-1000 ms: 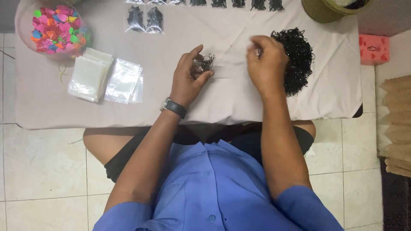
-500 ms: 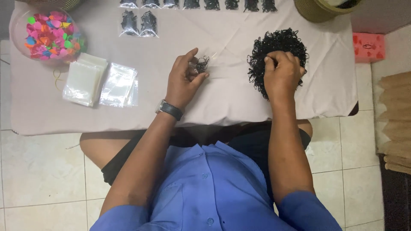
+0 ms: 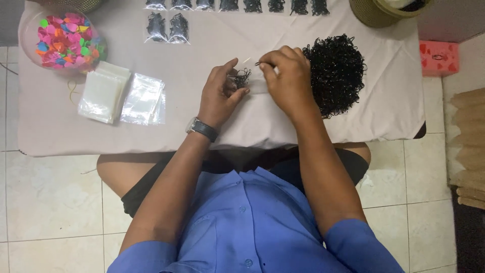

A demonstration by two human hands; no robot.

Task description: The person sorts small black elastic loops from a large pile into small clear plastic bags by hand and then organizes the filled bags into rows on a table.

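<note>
A cloth-covered desk [image 3: 60, 136] carries a big heap of black hair ties [image 3: 336, 73], just right of the hands, and flat clear bags [image 3: 124, 96] at left. The left hand [image 3: 220, 93] pinches a small bundle of ties [image 3: 241, 78] between thumb and fingers. Just beside it, the right hand [image 3: 288, 83] nips one tie with its fingertips pressed together.

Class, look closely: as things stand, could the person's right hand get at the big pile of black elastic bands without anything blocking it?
Probably yes. The right hand sits just beside the pile of black bands, with only bare tablecloth around and nothing in between, though its fingers pinch something small and dark.
</note>
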